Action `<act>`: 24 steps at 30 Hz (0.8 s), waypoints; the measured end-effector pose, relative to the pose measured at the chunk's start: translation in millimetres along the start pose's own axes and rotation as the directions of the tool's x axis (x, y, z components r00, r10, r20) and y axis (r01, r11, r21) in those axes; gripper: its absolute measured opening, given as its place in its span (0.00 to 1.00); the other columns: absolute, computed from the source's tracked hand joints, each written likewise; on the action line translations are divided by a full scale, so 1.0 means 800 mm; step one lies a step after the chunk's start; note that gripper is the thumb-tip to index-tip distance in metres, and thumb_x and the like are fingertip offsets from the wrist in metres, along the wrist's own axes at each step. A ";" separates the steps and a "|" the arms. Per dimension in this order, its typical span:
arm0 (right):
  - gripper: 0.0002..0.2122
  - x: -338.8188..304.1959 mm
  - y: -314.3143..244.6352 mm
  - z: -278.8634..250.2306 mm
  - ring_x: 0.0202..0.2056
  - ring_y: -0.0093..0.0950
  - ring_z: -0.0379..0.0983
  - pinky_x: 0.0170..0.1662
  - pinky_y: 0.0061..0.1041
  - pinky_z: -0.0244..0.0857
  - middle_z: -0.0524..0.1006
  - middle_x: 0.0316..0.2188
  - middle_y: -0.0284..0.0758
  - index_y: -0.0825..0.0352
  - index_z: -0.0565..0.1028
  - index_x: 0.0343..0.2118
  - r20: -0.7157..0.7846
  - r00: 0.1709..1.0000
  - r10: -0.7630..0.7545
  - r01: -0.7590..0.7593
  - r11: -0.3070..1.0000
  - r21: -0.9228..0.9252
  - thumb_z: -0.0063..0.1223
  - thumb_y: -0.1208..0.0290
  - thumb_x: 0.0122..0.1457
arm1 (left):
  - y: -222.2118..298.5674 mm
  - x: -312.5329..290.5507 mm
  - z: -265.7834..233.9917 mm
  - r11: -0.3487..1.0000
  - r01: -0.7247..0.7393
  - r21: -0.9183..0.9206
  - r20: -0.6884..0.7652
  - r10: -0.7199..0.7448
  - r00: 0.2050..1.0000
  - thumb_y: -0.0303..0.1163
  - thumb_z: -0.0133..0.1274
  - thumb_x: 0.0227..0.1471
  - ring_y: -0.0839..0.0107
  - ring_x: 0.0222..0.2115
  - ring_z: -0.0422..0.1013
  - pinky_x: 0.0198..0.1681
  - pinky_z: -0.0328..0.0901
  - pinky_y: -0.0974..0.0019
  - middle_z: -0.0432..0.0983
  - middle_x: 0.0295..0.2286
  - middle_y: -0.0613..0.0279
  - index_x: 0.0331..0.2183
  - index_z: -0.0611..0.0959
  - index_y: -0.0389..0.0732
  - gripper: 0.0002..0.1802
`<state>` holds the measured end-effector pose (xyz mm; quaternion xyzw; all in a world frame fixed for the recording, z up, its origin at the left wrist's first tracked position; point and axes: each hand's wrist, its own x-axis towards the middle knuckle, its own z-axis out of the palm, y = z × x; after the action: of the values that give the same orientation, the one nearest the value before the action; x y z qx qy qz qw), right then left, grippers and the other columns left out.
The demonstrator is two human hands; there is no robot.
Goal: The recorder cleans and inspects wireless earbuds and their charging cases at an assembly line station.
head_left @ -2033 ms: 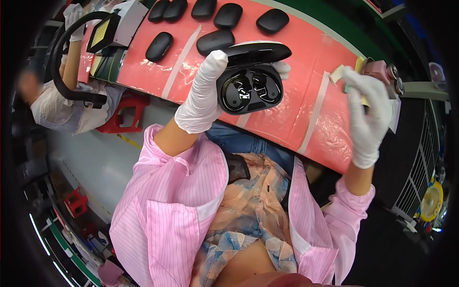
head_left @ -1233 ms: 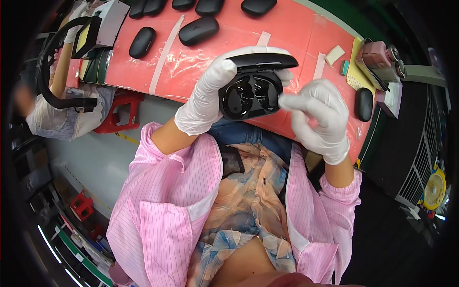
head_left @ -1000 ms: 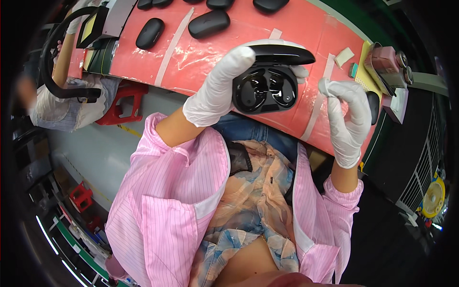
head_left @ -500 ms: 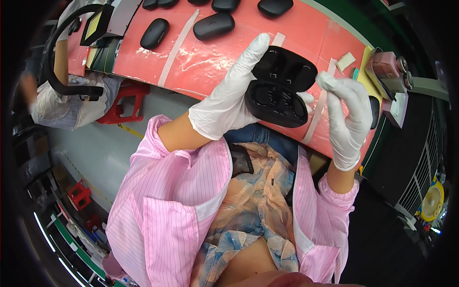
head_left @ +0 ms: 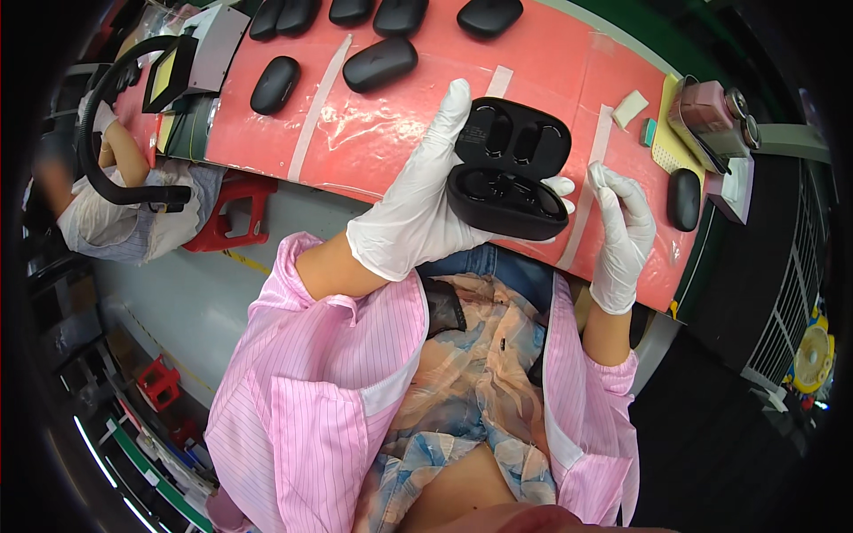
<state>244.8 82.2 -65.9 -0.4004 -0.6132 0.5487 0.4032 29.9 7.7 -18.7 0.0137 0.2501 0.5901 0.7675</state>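
In my white-gloved left hand lies an open black earbud charging case. The thumb runs up along the lid's left side, and fingertips come out at the case's right edge. The lid is tilted back, showing two long hollows; shiny dark shapes fill the lower half, but whether they are earbuds or bare slots I cannot tell. Just right of the case, not touching it, is my gloved right hand. Its thumb and forefinger are pinched together; anything between them is too small to make out.
Several closed black cases are spread over the red table mat; another case lies at the right. A white block and a clear holder stand nearby. At left are a black curved tube, a red stool and a co-worker's sleeve.
My right hand has moved left and slightly down, its fingers drawn closer together. The case has tipped so its inside shows more. The whole view has shifted slightly.
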 end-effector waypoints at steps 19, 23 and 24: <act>0.18 0.002 -0.028 0.043 0.27 0.27 0.66 0.30 0.26 0.61 0.70 0.23 0.28 0.61 0.81 0.39 0.120 0.825 -0.553 0.533 0.689 -0.491 0.54 0.85 0.43 | -0.023 0.003 0.013 0.938 -0.215 0.272 -0.003 0.225 0.974 0.63 0.35 0.60 0.68 0.46 0.71 0.53 0.66 0.64 0.74 0.45 0.55 0.49 0.75 0.33 0.40; 0.21 -0.035 -0.011 0.063 0.26 0.28 0.67 0.30 0.27 0.60 0.70 0.25 0.27 0.62 0.82 0.39 0.412 0.625 -0.663 0.778 0.489 -0.394 0.58 0.84 0.37 | -0.029 0.014 0.011 0.923 -0.288 0.255 -0.041 0.308 0.951 0.61 0.33 0.60 0.56 0.56 0.65 0.53 0.68 0.52 0.65 0.54 0.47 0.55 0.68 0.31 0.41; 0.20 -0.039 -0.007 0.067 0.26 0.28 0.68 0.29 0.27 0.60 0.70 0.25 0.28 0.62 0.82 0.38 0.432 0.622 -0.653 0.782 0.505 -0.365 0.58 0.84 0.37 | -0.028 0.017 0.013 0.922 -0.285 0.263 -0.075 0.314 0.946 0.62 0.32 0.60 0.56 0.57 0.63 0.53 0.67 0.49 0.64 0.55 0.46 0.56 0.67 0.31 0.42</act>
<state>205.6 33.8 -66.2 -0.1312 -0.8908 0.1852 0.3936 56.8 15.7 -21.9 0.1139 0.3610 0.6643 0.6445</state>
